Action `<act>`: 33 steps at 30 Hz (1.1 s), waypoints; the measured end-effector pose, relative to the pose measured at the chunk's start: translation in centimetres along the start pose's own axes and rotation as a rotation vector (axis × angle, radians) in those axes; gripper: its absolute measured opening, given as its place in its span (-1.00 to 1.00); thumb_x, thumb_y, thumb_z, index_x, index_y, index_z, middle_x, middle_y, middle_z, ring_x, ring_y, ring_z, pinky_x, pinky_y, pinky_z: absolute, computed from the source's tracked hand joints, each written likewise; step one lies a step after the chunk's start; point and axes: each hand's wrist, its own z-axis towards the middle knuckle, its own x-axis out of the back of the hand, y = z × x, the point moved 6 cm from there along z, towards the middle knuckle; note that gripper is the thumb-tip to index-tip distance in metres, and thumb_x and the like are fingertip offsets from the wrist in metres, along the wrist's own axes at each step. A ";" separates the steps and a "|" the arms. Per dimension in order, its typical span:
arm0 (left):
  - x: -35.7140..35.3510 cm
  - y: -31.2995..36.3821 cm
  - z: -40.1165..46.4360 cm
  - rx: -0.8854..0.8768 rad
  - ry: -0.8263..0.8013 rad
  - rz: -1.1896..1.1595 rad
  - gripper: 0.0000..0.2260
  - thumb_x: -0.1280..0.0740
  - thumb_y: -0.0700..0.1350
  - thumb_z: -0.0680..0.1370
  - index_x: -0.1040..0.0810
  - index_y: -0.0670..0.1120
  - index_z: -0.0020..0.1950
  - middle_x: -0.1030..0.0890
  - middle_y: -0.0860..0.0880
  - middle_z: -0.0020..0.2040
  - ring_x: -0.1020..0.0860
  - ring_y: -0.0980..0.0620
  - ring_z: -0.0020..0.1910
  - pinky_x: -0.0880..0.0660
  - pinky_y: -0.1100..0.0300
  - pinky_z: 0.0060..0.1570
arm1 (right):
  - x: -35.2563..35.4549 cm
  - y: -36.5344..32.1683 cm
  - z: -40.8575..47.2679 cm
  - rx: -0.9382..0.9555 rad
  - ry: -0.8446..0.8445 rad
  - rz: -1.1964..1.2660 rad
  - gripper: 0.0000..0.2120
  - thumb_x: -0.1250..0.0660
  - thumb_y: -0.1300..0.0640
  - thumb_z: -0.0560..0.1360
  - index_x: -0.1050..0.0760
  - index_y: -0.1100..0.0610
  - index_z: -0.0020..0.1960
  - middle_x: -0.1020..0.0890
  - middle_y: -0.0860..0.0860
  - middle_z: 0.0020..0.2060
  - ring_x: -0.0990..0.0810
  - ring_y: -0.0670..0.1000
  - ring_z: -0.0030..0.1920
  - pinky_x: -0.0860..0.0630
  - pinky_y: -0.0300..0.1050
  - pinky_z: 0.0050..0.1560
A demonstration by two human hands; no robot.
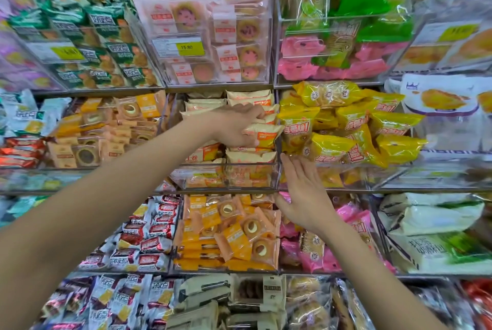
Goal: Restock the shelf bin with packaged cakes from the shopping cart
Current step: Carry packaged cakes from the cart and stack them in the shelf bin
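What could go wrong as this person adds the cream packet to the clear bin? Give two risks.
The left hand holds a cream packet above a stack already higher than the clear bin front, so it may slide out. The right hand is open beside heaped yellow packets, which a nudge might topple.

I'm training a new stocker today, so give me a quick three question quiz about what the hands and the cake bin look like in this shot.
1. True or false: the left hand grips a cream and orange cake packet over the clear shelf bin.
2. The right hand is: A) holding a packet, B) open with straight fingers by the bin's right front corner, C) out of view.
3. What colour are the packets in the bin just right of the one being filled?

Key: 1 true; 2 B; 3 yellow.
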 end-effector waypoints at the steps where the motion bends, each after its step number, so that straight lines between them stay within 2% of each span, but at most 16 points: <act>1: -0.2 0.1 -0.1 0.012 0.023 -0.057 -0.51 -0.25 0.13 0.55 -0.17 -0.04 0.36 -0.32 -0.08 0.35 -0.36 -0.07 0.22 -0.34 0.04 0.18 | 0.0 0.0 0.0 -0.003 0.008 0.007 -0.27 -0.40 0.06 0.40 -0.21 0.32 0.45 -0.41 0.24 0.32 -0.27 0.26 0.38 -0.16 0.11 0.40; 3: -0.8 0.1 -0.5 0.033 0.079 -0.136 -0.54 -0.23 0.14 0.55 -0.20 -0.05 0.33 -0.32 -0.06 0.33 -0.33 -0.06 0.23 -0.31 0.05 0.17 | -0.1 -0.1 0.0 -0.009 0.022 0.014 -0.26 -0.41 0.08 0.37 -0.23 0.33 0.44 -0.42 0.23 0.31 -0.27 0.23 0.36 -0.17 0.09 0.39; 8: -1.0 -0.1 -0.4 0.044 0.198 -0.015 -0.49 -0.16 0.24 0.54 -0.22 -0.04 0.35 -0.14 0.00 0.40 -0.09 -0.03 0.38 -0.10 0.01 0.36 | -0.1 0.0 0.0 0.004 0.026 0.018 -0.26 -0.38 0.06 0.40 -0.18 0.29 0.46 -0.38 0.19 0.34 -0.19 0.17 0.38 -0.08 0.01 0.40; 12: -1.7 -0.5 0.0 0.095 0.211 0.020 -0.41 0.09 0.23 0.60 -0.01 -0.06 0.53 -0.03 -0.01 0.54 0.03 0.00 0.50 0.09 -0.03 0.43 | -0.1 0.0 -0.1 0.000 0.005 0.021 -0.26 -0.35 0.03 0.42 -0.15 0.28 0.48 -0.35 0.17 0.37 -0.16 0.16 0.41 -0.08 0.02 0.42; 15: -2.4 -0.7 0.3 0.139 0.166 0.094 -0.39 0.18 0.25 0.59 0.10 -0.05 0.55 0.03 -0.02 0.56 0.07 0.01 0.53 0.15 -0.07 0.46 | -0.1 0.0 -0.1 -0.002 -0.007 0.006 -0.27 -0.34 0.03 0.43 -0.14 0.28 0.48 -0.35 0.17 0.37 -0.17 0.17 0.41 -0.09 0.03 0.42; 20: -1.5 -0.2 0.0 0.173 0.226 0.098 -0.37 0.11 0.27 0.58 -0.01 -0.06 0.55 -0.10 -0.03 0.55 -0.06 -0.02 0.52 0.05 -0.08 0.45 | 0.0 0.1 0.0 -0.010 -0.020 0.000 -0.28 -0.30 0.02 0.45 -0.13 0.27 0.49 -0.34 0.17 0.38 -0.16 0.17 0.42 -0.09 0.02 0.43; 23: -0.1 1.3 -1.6 0.166 0.397 0.065 -0.46 -0.02 0.20 0.60 -0.22 -0.07 0.49 -0.29 -0.05 0.48 -0.24 -0.05 0.45 -0.12 -0.03 0.40 | 0.4 -0.2 -0.1 -0.005 -0.009 0.006 -0.32 -0.31 0.07 0.45 -0.16 0.30 0.47 -0.37 0.20 0.34 -0.22 0.20 0.40 -0.12 0.03 0.42; 25: 0.8 3.1 -3.6 0.131 0.558 0.003 -0.58 -0.12 0.12 0.60 -0.40 -0.08 0.36 -0.46 -0.05 0.34 -0.40 -0.07 0.32 -0.28 0.01 0.28 | 1.1 -0.6 -0.1 0.015 0.001 0.023 -0.37 -0.31 0.14 0.45 -0.21 0.33 0.44 -0.41 0.22 0.31 -0.27 0.22 0.37 -0.15 0.03 0.40; 28: 0.8 6.4 -6.9 0.063 0.737 -0.176 -0.74 -0.23 -0.03 0.57 -0.54 -0.11 0.18 -0.58 -0.04 0.17 -0.50 -0.03 0.18 -0.41 0.07 0.16 | 2.7 -1.2 -1.1 0.031 0.051 0.101 -0.52 -0.27 0.25 0.49 -0.31 0.35 0.37 -0.43 0.24 0.29 -0.31 0.22 0.34 -0.21 -0.02 0.36; 30: 0.0 8.8 -8.8 0.034 0.812 -0.325 -0.80 -0.26 -0.09 0.55 -0.57 -0.11 0.11 -0.60 -0.02 0.11 -0.51 0.02 0.14 -0.41 0.15 0.15 | 3.8 -1.2 -3.2 0.013 0.114 0.181 -0.60 -0.27 0.30 0.50 -0.38 0.35 0.32 -0.47 0.22 0.24 -0.37 0.20 0.30 -0.27 -0.08 0.31; 33: -2.3 13.0 -10.6 0.032 0.852 -0.647 -0.82 -0.23 -0.07 0.54 -0.58 -0.07 0.06 -0.58 0.09 0.03 -0.50 0.17 0.07 -0.39 0.35 0.09 | 4.6 0.1 -8.3 -0.078 0.150 0.301 -0.72 -0.26 0.28 0.52 -0.48 0.27 0.23 -0.57 0.13 0.13 -0.50 0.09 0.17 -0.38 -0.13 0.16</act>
